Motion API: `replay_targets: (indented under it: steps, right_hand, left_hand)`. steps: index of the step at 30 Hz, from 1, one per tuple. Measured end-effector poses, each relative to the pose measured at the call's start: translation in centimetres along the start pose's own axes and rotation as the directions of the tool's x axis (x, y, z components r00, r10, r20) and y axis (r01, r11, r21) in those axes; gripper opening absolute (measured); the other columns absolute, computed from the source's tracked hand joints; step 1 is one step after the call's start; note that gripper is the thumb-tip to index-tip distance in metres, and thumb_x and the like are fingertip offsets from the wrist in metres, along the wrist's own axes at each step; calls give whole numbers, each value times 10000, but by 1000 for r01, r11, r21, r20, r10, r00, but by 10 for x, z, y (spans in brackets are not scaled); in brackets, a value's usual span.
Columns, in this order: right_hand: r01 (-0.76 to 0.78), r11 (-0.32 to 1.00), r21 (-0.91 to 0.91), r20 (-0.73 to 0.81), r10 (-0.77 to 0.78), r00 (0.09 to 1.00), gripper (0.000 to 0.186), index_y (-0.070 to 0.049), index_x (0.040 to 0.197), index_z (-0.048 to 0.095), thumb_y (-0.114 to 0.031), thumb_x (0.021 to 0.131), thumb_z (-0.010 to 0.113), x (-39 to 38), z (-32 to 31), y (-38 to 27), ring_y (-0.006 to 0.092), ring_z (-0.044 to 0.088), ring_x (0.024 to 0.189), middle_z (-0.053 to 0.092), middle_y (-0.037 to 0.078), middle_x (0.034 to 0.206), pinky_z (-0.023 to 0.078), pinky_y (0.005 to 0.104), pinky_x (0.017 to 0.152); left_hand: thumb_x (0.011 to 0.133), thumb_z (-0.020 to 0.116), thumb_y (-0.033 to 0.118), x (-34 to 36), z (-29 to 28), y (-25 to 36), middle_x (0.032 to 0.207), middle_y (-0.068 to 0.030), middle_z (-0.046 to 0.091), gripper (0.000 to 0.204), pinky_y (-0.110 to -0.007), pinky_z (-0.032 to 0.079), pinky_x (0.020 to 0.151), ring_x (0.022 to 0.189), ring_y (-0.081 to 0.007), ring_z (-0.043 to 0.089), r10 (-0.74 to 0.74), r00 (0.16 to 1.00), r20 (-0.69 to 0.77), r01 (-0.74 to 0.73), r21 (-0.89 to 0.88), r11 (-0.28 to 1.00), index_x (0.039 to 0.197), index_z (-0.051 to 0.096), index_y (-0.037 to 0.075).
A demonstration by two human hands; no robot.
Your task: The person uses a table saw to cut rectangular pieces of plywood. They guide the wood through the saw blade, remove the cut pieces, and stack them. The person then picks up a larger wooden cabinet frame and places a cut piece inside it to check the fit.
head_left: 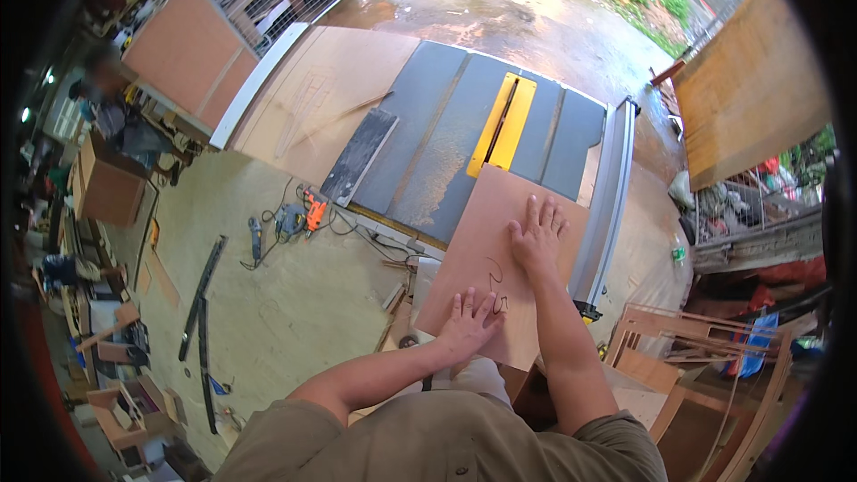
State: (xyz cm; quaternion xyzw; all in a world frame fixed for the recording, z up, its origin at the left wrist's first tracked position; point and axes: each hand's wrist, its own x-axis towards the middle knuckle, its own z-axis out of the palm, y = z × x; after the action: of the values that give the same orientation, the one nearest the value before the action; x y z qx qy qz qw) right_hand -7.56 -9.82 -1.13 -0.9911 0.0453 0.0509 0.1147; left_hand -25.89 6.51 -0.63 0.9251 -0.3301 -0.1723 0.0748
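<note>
A reddish-brown plywood panel (473,250) lies at a slant over the near edge of a table saw's grey top (428,170). Its far corner meets the near end of the yellow insert plate (486,156), which has a dark slot along it. My left hand (468,328) rests on the panel's near left part, fingers spread, beside a dark handwritten mark. Farther forward, my right hand (539,236) lies flat on the panel's right side with its fingers apart. Sawdust (442,183) is scattered left of the insert plate.
Right of the panel runs a grey metal rail (603,241). A dark strip-shaped board (361,156) lies on the saw's left side, next to a wooden extension (312,107). Corded power tools (299,217) sit on the floor at left; wooden frames (714,348) stand at right.
</note>
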Motion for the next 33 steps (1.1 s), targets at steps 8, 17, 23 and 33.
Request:
replay_targets:
  steps: [8,17,23,33]
  right_hand:
    - [7,995,-99,7,-7,1000,684,-194,1563,224,-452,973,455,8,2,0,386,97,1499,154,190,1619,47,547,1194]
    - [8,996,-84,25,-5,1000,683,-173,1561,220,-417,969,458,20,-4,0,381,83,1502,138,191,1621,43,551,1195]
    - [14,996,-92,-5,-15,1000,671,-187,1558,234,-441,972,440,29,-7,-1,393,121,1492,176,194,1612,71,560,1189]
    - [7,998,-67,-10,-8,1000,667,-181,1551,259,-435,965,454,54,-9,5,379,106,1499,161,182,1619,49,553,1194]
  left_hand:
    - [977,428,227,21,17,23,1588,-280,132,579,-740,191,1079,1396,-600,190,-151,988,18,152,-61,987,1537,282,209]
    - [989,435,236,35,-4,22,1597,-297,56,586,-759,165,1073,1403,-612,144,-146,981,131,155,-58,986,1546,261,297]
    - [975,471,250,43,-5,15,1592,-303,51,607,-762,171,1068,1396,-621,144,-140,983,115,148,-60,987,1542,266,313]
    - [972,455,241,64,-8,5,1595,-296,60,591,-757,169,1075,1401,-617,141,-135,990,49,140,-117,983,1537,291,303]
